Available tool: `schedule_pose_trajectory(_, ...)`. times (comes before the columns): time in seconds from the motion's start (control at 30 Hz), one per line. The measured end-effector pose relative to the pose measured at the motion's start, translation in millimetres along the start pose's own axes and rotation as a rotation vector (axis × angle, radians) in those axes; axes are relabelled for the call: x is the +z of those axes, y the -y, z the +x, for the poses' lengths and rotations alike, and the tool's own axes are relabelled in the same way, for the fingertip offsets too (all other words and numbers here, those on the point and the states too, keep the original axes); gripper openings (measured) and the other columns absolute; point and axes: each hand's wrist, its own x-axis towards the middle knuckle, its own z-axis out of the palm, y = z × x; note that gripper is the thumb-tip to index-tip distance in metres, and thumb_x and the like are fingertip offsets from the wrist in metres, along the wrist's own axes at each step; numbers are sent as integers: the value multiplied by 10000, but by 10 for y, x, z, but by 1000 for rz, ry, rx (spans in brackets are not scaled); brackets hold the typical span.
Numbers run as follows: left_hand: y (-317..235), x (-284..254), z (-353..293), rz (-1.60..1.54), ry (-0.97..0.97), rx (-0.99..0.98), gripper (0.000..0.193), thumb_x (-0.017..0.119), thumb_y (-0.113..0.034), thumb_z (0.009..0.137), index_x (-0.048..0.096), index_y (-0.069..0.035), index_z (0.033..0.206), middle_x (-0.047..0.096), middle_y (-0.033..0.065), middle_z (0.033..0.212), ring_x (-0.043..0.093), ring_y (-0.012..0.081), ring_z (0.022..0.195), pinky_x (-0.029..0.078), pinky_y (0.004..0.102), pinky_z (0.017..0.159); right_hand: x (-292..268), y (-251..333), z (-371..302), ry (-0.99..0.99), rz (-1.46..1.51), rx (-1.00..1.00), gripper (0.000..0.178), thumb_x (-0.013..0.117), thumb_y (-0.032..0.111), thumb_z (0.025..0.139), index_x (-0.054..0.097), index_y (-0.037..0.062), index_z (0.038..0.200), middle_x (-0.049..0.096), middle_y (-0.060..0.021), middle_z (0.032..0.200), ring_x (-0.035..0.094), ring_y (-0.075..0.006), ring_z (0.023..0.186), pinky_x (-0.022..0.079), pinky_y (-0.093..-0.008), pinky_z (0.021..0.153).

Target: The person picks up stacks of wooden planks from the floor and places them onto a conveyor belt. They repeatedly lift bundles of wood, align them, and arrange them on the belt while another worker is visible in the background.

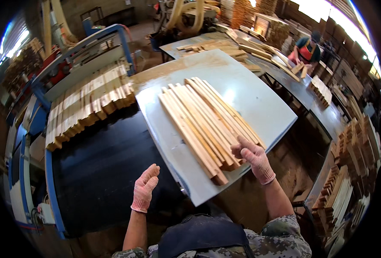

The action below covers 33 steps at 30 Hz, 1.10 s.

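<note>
Several pale wooden strips [203, 124] lie side by side in a loose bundle on a grey-white tabletop [263, 109]. Over their near right ends is my right hand [255, 160], in a pinkish work glove. Its fingers are partly bent and spread, with nothing visible in them; whether they touch the wood I cannot tell. My left hand [146, 187], gloved alike, hovers left of the tabletop's near edge, above a dark flat surface [109, 172]. Its fingers are stretched out and it holds nothing.
A row of wooden pieces [89, 101] sits on the dark surface beside a blue machine frame [48, 101]. Beyond the tabletop, boards [220, 47] cover a metal table. At back right a person [306, 51] handles wood pieces. Stacked wood [356, 146] stands at right.
</note>
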Motion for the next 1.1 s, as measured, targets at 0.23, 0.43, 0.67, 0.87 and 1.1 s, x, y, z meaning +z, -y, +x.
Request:
schedule_pose_trajectory(0.23, 426, 739, 804, 635, -105, 206, 664, 658, -250, 1051, 426, 59, 1590, 453, 279, 1637, 472, 371, 1512, 370, 404, 1246, -926, 19, 638, -265, -116, -111, 620, 668, 147, 1050, 449, -71, 1587, 702, -89, 1276, 631, -124, 1060, 522, -276, 992)
schedule_pose_trajectory(0.43, 975, 1160, 1184, 762, -197, 137, 841, 486, -548, 1098, 289, 53, 1651, 377, 308, 1662, 357, 465, 1545, 222, 484, 1306, -1401, -254, 1653, -143, -273, 92, 686, 652, 222, 1041, 408, -71, 1611, 675, -28, 1139, 564, -97, 890, 502, -260, 810)
schedule_pose_trajectory(0.67, 1087, 1195, 1258, 1000, -212, 225, 751, 430, -514, 1102, 381, 39, 1608, 494, 311, 1564, 424, 499, 1470, 244, 525, 1289, -1181, -630, 2825, 44, -431, 369, 677, 595, 559, 1057, 700, -50, 1333, 733, -66, 1073, 631, -143, 890, 525, -323, 795)
schedule_pose_trajectory(0.87, 717, 1341, 1195, 1102, -178, 48, 677, 469, -452, 1056, 468, 2, 1558, 541, 323, 1494, 456, 486, 1432, 290, 519, 1258, -720, -635, 3181, 89, -742, 297, 838, 455, 645, 1072, 721, -145, 1168, 777, -200, 1015, 725, -257, 933, 552, -411, 848)
schedule_pose_trajectory(1.1, 626, 1415, 1132, 1024, -233, 156, 549, 565, -355, 1032, 551, 12, 1440, 633, 280, 1272, 550, 473, 1243, 421, 538, 1118, -1103, -1088, 3436, 238, -325, 286, 786, 489, 634, 1085, 709, -102, 1248, 780, -187, 1077, 767, -273, 903, 633, -404, 806)
